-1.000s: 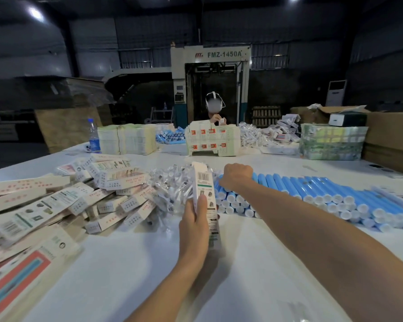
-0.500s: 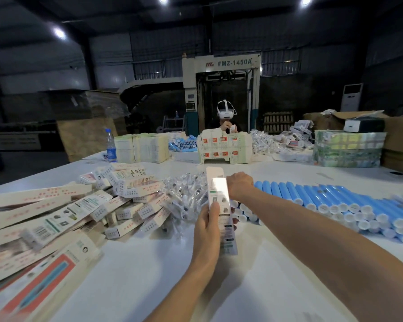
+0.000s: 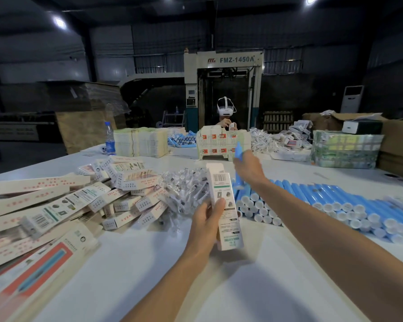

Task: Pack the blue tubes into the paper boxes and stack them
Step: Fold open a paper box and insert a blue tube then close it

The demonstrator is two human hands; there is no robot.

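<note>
Surface (image 3: 254,287): It was big and white. The fingers worked above the middle of it.
Row of blue tubes (image 3: 335,201): Many tubes lay side by side, just under and to the right of the right fingers. Their white caps faced the person.
Pile of paper boxes (image 3: 68,201): Flat and folded boxes lay in a heap, well off to the left of the left fingers.
Clear packets (image 3: 184,189): A shiny heap sat just left of the held box.
Paper box (image 3: 223,205): The left hand (image 3: 205,224) gripped it, fingers closed around its lower half. It stood nearly upright, and its top end pointed up and away from the person. I could not tell if that top end was open.
Blue tube (image 3: 238,168): The right hand (image 3: 248,168) held it, fingers closed around its middle. It stood almost straight up, clear of the row.
What mattered most: The tube was just to the right of the box top and a bit higher. Both long shapes pointed nearly the same way. I think the tube would need to come left and tip down to slide in.
Nearer hand: The right hand was the one close to the box top.
What changed: Half a second before, the right hand was down low on the row of tubes. Now it was up in the air with one tube. The box was still gripped in the left hand.
</note>
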